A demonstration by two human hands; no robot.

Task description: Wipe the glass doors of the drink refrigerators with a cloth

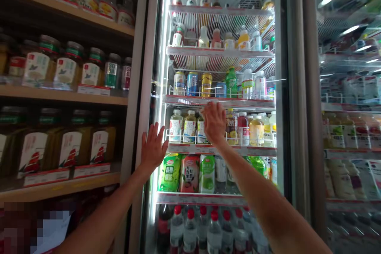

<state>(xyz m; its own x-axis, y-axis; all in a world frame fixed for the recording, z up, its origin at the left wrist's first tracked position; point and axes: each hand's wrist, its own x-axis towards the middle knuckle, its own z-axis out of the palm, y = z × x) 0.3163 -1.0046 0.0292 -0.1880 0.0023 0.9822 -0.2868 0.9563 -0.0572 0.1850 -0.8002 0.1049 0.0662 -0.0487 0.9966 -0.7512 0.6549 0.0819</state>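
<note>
My left hand point(153, 146) is raised with its fingers spread, at the left metal frame point(138, 119) of a lit drinks fridge. Whether it touches the frame or the glass, I cannot tell. My right hand point(213, 122) reaches to the middle of the fridge, fingers extended and slightly blurred, with nothing visible in it. It covers part of a shelf row of tea bottles point(189, 127) and a dark bottle point(231, 127). Just above it runs a shelf edge point(190, 101) carrying cans, among them a gold can point(206, 84). Contact with any bottle cannot be made out.
Green and red drink bottles point(189, 174) stand on the shelf below, and red-capped bottles point(214, 230) fill the bottom. On the left, wooden shelves point(59, 93) hold several jars and large bottles. Another glass-fronted fridge point(351, 127) is to the right. A pixelated patch point(38, 226) covers the lower left.
</note>
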